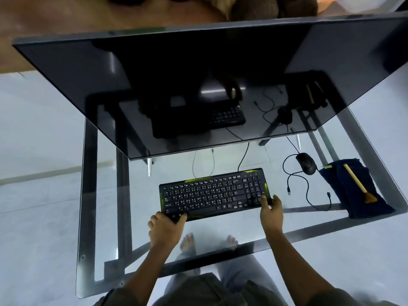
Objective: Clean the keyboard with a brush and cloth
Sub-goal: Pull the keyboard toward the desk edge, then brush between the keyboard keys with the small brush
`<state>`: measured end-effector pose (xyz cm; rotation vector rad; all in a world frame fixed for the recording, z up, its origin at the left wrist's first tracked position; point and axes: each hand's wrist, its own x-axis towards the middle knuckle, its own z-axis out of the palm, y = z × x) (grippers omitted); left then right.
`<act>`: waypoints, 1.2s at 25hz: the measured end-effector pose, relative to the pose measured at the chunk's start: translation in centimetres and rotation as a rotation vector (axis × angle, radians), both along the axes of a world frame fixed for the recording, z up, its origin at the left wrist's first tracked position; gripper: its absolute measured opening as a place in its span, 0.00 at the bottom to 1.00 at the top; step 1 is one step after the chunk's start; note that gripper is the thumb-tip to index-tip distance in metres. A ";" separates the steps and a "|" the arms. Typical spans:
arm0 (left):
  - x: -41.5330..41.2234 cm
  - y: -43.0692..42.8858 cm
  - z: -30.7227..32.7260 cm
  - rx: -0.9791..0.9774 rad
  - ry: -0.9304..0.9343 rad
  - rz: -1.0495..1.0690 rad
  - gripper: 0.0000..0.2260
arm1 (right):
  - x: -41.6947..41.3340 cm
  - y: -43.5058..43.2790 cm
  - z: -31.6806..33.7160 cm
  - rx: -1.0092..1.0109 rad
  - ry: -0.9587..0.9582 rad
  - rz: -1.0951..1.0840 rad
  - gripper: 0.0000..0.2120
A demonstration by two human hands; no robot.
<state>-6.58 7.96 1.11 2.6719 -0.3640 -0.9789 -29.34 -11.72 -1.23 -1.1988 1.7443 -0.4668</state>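
One black keyboard with yellow-green accents (215, 193) lies on one clear glass table with a grey metal frame (89, 195). One large dark flat monitor (176, 85) stands behind it. There is one black corded mouse (306, 163), one folded dark blue cloth (351, 191) and one pale wooden-handled brush with tan bristles (358, 184). Two bare hands show, the left hand (165, 228) and the right hand (271, 214), and two bare feet (187, 241) below the glass.

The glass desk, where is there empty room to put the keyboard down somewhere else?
The glass desk is bare left of the keyboard, out to the desk's left edge, and along the near edge by the left hand and right hand. It is crowded on the right: mouse, looping cables, and the brush on the blue cloth.
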 end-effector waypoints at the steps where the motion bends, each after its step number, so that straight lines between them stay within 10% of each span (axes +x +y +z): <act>1: 0.0 -0.5 0.4 0.052 -0.015 -0.059 0.42 | -0.1 -0.1 0.1 0.009 -0.027 0.009 0.29; 9: -5.5 -13.5 4.1 -0.351 -0.304 -0.628 0.38 | -3.7 -5.2 2.9 -0.118 -0.120 0.036 0.20; 19: -27.1 -33.5 0.4 -0.530 -0.107 -1.173 0.29 | -20.0 -21.2 4.7 -0.196 0.086 -0.019 0.10; 30: -33.8 -41.6 -5.8 -0.284 -0.208 -1.542 0.37 | -27.3 -29.8 0.3 -0.068 0.454 0.262 0.15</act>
